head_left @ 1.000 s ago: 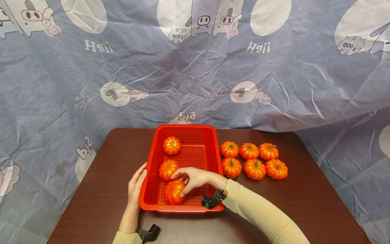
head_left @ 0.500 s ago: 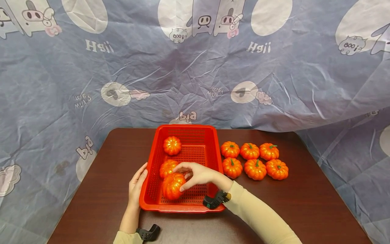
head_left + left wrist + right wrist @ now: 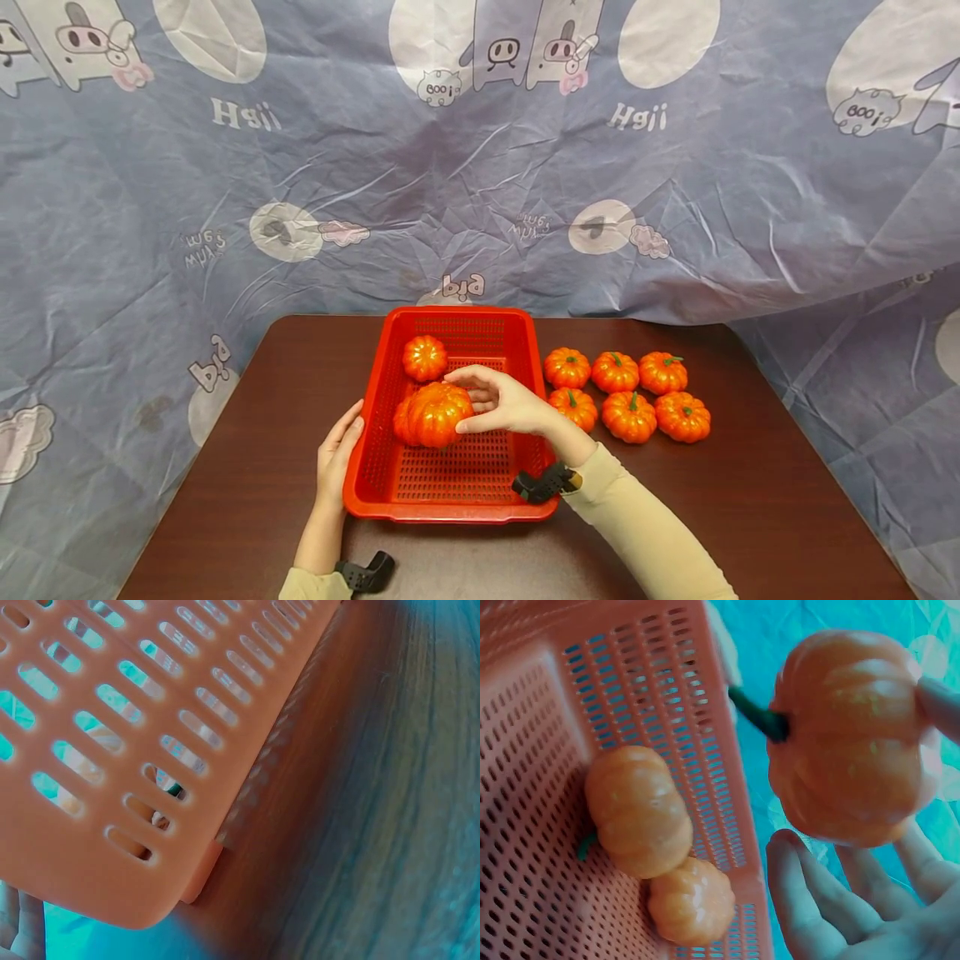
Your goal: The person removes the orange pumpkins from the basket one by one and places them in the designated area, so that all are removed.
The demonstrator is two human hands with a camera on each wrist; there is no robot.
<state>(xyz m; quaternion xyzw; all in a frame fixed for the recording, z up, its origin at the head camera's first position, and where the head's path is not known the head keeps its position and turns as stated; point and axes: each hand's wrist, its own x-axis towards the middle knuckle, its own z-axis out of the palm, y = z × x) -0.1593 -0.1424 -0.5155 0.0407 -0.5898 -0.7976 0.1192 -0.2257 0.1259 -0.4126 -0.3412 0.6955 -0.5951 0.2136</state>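
My right hand (image 3: 510, 404) holds a glossy orange pumpkin (image 3: 442, 414) over the red basket, thumb on its near side and fingers on the far side. In the right wrist view this pumpkin (image 3: 851, 742) is tipped sideways, its green stem towards the basket wall. In the head view it partly covers a second pumpkin (image 3: 406, 423) lying in the basket; another pumpkin (image 3: 424, 358) sits farther back. My left hand (image 3: 336, 462) lies along the outside of the left wall of the basket (image 3: 442, 510), fingers extended and touching near the rim.
Right of the basket, several pumpkins in two rows, among them a front-right one (image 3: 682, 417), stand on the dark brown table (image 3: 750, 500). A patterned grey-blue cloth (image 3: 480, 192) hangs behind the table's back edge. Black wrist cameras (image 3: 367, 573) sit on both wrists.
My right hand has lifted the pumpkin from the basket's front left and moved it back and slightly right. The left hand and the basket have stayed in place.
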